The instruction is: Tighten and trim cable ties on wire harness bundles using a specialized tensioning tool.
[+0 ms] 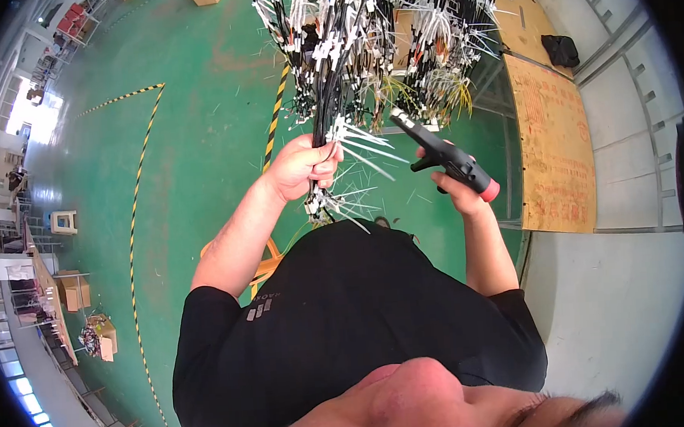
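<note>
My left hand [296,169] is closed around a bundle of black cables [321,121] that hangs down from the far side. Long white cable ties [365,143] stick out to the right of that fist, their tails uncut. The bundle's lower end, with small white connectors [314,206], shows below the fist. In my right hand [460,197] is a black cable tie gun [442,154] with a red rear end. Its nose points up and left, apart from the bundle I hold. The fingers wrap its grip and are partly hidden behind it.
More hanging wire harnesses [441,35] crowd the far middle, bristling with white ties. A wooden board [553,146] stands on the right, with a black bag [560,50] beyond it. An orange stool [267,269] is partly hidden behind my left arm. Striped tape [139,155] marks the green floor.
</note>
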Action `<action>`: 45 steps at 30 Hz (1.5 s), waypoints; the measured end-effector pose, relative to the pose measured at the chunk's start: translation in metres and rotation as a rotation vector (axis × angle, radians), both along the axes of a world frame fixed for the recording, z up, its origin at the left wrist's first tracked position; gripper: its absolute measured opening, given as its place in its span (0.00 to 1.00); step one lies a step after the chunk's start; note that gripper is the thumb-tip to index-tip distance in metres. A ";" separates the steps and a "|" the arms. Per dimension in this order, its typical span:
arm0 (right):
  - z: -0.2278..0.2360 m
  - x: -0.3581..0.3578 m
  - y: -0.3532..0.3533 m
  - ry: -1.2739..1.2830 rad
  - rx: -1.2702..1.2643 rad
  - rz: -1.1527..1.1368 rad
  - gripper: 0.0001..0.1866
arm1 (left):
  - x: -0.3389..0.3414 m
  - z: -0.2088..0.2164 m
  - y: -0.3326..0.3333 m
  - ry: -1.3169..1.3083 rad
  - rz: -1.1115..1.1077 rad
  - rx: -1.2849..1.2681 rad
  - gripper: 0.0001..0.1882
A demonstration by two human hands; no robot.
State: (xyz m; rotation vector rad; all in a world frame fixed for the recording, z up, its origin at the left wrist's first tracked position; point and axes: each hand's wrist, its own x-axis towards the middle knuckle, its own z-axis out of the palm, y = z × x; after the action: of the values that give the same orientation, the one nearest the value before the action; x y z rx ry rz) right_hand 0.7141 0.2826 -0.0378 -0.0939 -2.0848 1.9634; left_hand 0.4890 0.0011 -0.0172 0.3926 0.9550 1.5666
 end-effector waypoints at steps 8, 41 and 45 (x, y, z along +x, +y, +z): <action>0.010 -0.054 0.024 0.129 0.260 0.297 0.26 | -0.017 0.016 -0.015 -0.091 -0.202 0.076 0.12; 0.052 -0.078 -0.002 0.302 0.460 0.430 0.22 | 0.004 0.050 -0.015 0.032 -0.053 -0.182 0.30; 0.052 -0.080 -0.007 0.365 0.461 0.403 0.15 | -0.005 0.043 -0.012 0.019 -0.168 -0.106 0.30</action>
State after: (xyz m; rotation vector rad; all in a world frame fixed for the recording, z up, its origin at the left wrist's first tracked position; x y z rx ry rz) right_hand 0.6342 0.2754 0.0142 0.7665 -2.3529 1.4707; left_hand 0.4844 -0.0110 0.0255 0.4028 0.9891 1.3561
